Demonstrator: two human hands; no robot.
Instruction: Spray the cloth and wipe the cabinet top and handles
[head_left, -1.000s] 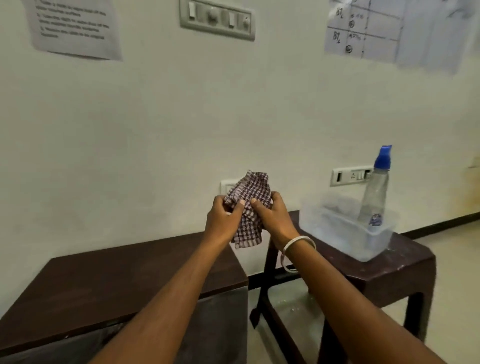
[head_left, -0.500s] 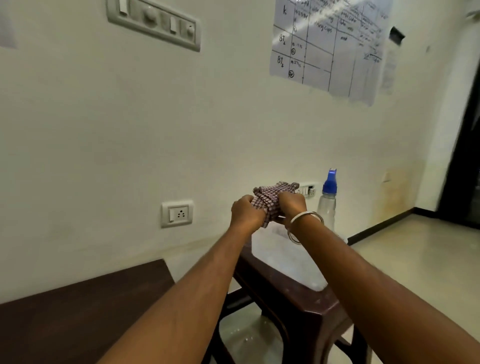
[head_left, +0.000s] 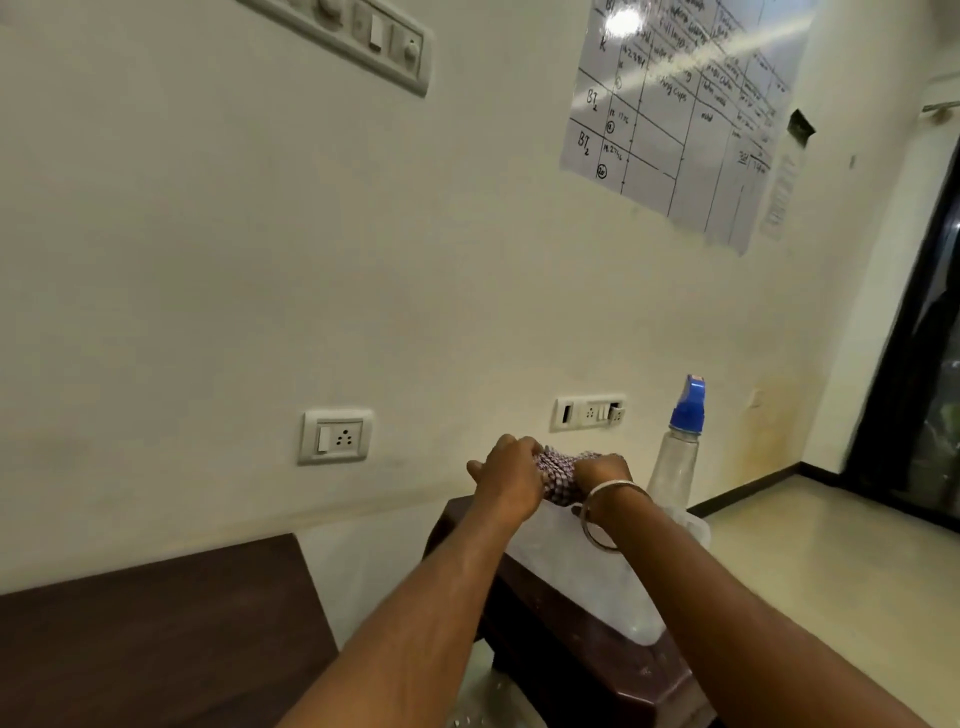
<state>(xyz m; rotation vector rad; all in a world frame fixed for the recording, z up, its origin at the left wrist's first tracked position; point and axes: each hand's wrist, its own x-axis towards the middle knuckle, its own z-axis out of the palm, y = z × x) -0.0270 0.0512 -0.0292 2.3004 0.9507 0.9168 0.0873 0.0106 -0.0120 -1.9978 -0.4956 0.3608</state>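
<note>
Both hands, left hand (head_left: 506, 475) and right hand (head_left: 602, 475), are clamped together on one checked cloth (head_left: 558, 473), bunched above a clear tub (head_left: 587, 577), near the spray bottle (head_left: 678, 457). Cloth judged light, soft, limp; best gripped as a wad.

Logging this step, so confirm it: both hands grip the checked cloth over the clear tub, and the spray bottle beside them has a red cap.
Not quite. The head view shows the spray bottle with a blue cap, not red. Both the left hand and right hand do grip the checked cloth over the clear tub.
</note>
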